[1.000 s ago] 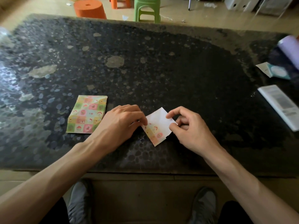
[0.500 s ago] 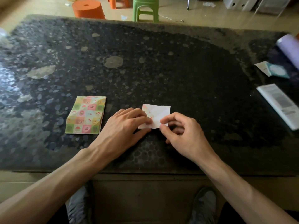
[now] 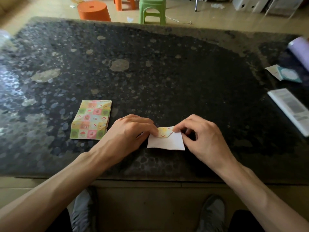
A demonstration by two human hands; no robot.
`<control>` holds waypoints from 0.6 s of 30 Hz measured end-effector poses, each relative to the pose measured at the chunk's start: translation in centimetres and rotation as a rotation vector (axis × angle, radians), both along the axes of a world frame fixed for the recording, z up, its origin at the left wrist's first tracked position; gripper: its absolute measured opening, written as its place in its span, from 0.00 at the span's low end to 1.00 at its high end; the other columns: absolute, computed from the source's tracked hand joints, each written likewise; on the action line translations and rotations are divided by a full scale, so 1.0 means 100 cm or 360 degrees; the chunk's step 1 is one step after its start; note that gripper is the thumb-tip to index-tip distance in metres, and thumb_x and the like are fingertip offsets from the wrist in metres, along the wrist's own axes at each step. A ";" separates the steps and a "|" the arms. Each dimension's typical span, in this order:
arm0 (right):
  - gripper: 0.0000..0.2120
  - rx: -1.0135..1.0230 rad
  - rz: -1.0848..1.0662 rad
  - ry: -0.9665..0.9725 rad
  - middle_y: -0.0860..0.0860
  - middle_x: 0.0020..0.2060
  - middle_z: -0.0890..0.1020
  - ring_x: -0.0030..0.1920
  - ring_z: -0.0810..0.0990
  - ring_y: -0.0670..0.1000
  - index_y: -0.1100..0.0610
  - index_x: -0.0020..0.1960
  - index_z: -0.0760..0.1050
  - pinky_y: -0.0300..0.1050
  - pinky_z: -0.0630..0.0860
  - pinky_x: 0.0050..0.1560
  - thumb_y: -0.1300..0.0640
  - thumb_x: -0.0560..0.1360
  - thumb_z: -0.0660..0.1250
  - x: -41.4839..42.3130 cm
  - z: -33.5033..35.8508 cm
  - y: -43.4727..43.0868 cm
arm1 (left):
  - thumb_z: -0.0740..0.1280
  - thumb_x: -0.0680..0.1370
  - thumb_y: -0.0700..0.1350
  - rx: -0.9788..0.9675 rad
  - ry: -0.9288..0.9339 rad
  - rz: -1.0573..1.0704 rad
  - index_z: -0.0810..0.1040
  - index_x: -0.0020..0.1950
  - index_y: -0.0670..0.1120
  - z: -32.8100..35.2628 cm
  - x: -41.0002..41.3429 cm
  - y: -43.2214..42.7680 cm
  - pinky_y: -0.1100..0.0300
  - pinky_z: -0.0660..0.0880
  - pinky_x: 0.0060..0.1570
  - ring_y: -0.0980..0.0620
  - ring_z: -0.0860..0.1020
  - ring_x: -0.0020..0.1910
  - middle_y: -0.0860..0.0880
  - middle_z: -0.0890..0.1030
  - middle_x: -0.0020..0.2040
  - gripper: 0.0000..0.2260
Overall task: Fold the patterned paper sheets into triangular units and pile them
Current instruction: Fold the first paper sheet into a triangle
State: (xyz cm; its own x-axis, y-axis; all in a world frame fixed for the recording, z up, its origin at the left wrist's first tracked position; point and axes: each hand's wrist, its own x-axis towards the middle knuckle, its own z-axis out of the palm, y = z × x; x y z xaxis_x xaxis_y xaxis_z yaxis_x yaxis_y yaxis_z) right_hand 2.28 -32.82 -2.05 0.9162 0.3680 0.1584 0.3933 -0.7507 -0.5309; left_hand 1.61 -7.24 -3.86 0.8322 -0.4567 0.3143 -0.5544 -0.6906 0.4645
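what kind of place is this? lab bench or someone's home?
Probably a home room, not a lab: a dark speckled stone-look table, a round orange plastic stool and a green plastic stool on the beige floor behind it, and a stack of patterned paper sheets.

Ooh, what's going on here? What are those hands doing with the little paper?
A person is folding a small sheet of paper on the dark speckled table. The left hand holds its left corner and the right hand pinches the top edge, where a patterned flap is turned over the white side. It isn't a triangle yet. A stack of patterned sheets lies flat to the left, untouched. No finished triangles show.
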 end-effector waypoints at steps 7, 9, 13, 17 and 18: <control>0.08 -0.0227 0.0275 -0.0174 0.44 0.55 0.76 0.58 0.73 0.44 0.48 0.52 0.85 0.43 0.80 0.49 0.55 0.75 0.73 -0.001 0.000 -0.001 | 0.76 0.70 0.37 0.0368 -0.0098 -0.0084 0.86 0.55 0.52 0.001 0.002 0.000 0.49 0.75 0.59 0.50 0.77 0.65 0.55 0.83 0.59 0.16; 0.08 -0.0240 0.0354 -0.0144 0.44 0.58 0.76 0.61 0.73 0.44 0.47 0.53 0.85 0.43 0.80 0.53 0.54 0.75 0.73 0.000 0.000 -0.002 | 0.73 0.72 0.38 0.0423 -0.0104 -0.0049 0.86 0.57 0.52 0.002 0.000 -0.001 0.52 0.74 0.59 0.50 0.76 0.65 0.55 0.82 0.61 0.16; 0.10 -0.0194 0.0439 -0.0011 0.40 0.53 0.79 0.55 0.76 0.43 0.46 0.56 0.85 0.45 0.80 0.52 0.54 0.77 0.70 0.000 -0.002 0.000 | 0.60 0.77 0.44 0.0349 0.0017 -0.0007 0.85 0.60 0.53 0.008 -0.006 -0.003 0.54 0.73 0.59 0.53 0.75 0.60 0.57 0.80 0.61 0.17; 0.10 -0.0183 0.0431 0.0052 0.39 0.52 0.77 0.54 0.75 0.43 0.46 0.57 0.85 0.45 0.79 0.51 0.52 0.78 0.69 0.001 -0.002 -0.001 | 0.63 0.81 0.64 0.0230 0.0257 -0.0081 0.82 0.64 0.57 0.015 -0.010 -0.007 0.54 0.73 0.59 0.60 0.76 0.59 0.60 0.79 0.59 0.18; 0.10 -0.0178 0.0427 0.0069 0.39 0.52 0.77 0.54 0.75 0.43 0.46 0.57 0.85 0.45 0.79 0.52 0.53 0.78 0.70 0.001 -0.002 -0.001 | 0.63 0.79 0.68 0.0248 0.0267 -0.0104 0.82 0.64 0.58 0.016 -0.011 -0.008 0.54 0.73 0.59 0.60 0.76 0.59 0.60 0.79 0.59 0.21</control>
State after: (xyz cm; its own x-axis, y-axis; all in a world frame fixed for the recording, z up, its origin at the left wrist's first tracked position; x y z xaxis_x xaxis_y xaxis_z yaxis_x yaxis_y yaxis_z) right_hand 2.38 -32.90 -2.25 0.7890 0.6108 0.0660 0.5642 -0.6779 -0.4714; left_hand 0.46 -8.00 -2.28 0.8340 -0.5434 0.0955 -0.5241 -0.7264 0.4446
